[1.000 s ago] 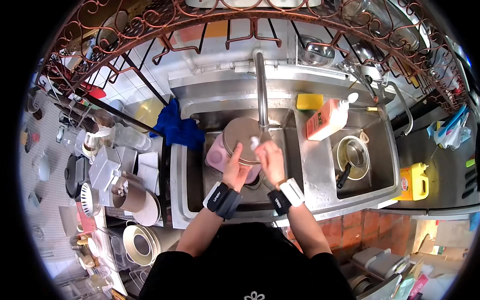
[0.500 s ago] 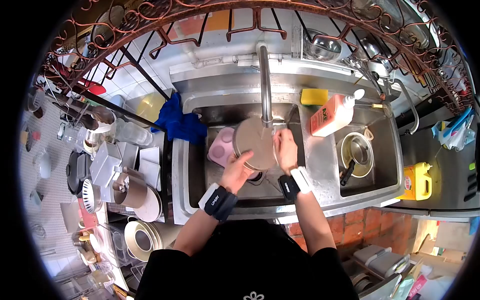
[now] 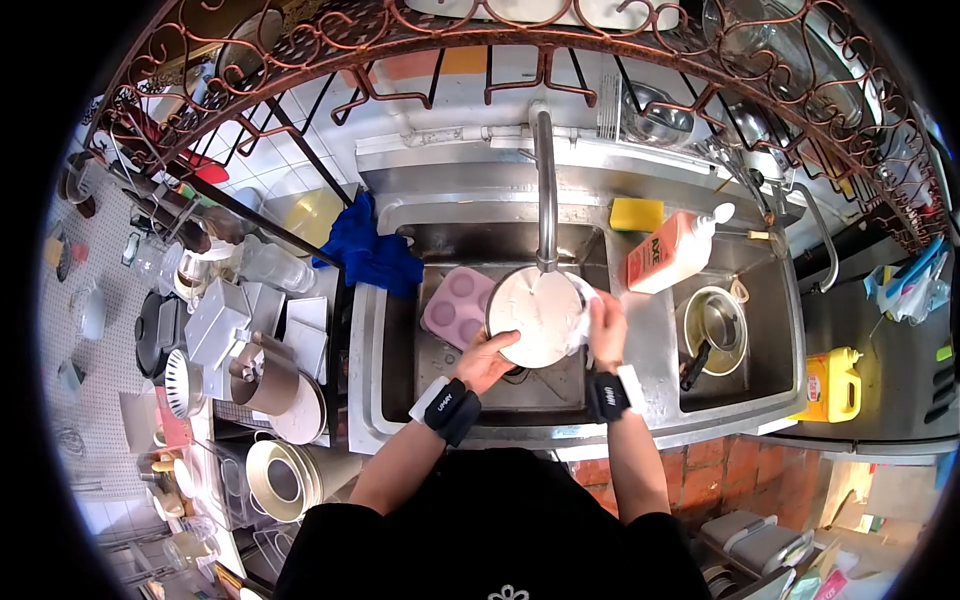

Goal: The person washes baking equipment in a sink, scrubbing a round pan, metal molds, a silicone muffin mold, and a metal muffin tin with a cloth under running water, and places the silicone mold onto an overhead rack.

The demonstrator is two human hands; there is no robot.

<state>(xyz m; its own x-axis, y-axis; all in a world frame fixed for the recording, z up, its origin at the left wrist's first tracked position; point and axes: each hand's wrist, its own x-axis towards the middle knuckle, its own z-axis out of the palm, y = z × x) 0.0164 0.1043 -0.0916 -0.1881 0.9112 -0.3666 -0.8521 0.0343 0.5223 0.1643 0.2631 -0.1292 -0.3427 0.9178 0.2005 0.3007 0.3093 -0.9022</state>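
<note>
**Round pan gripped beneath the tap**

Nearest, the left hand [image 3: 484,364] has its fingers closed on the lower left edge of a shallow, round, pale beige pan [image 3: 533,315], thumb on top. The right hand [image 3: 608,330] bends its fingers at the pan's right edge, beside a blurred whitish patch; whether they grip anything, I cannot tell. Each wrist wears a black-and-white band.

The pan is held above the left basin of a stainless-steel double sink [image 3: 640,375], its far edge under the spout of a tall chrome tap [image 3: 546,190]. Just to its left, a pink muffin tray with round cups [image 3: 458,308] lies in the basin.

In the right basin, a cream round bowl [image 3: 691,320] contains a small black-handled metal pan [image 3: 718,322]. Farther back, a peach-orange pump bottle [image 3: 665,255] stands near a yellow rectangular sponge [image 3: 637,214]; a crumpled blue cloth [image 3: 372,250] drapes the left rim. A scrolled copper-brown metal rack [image 3: 560,38] spans the top.
</note>
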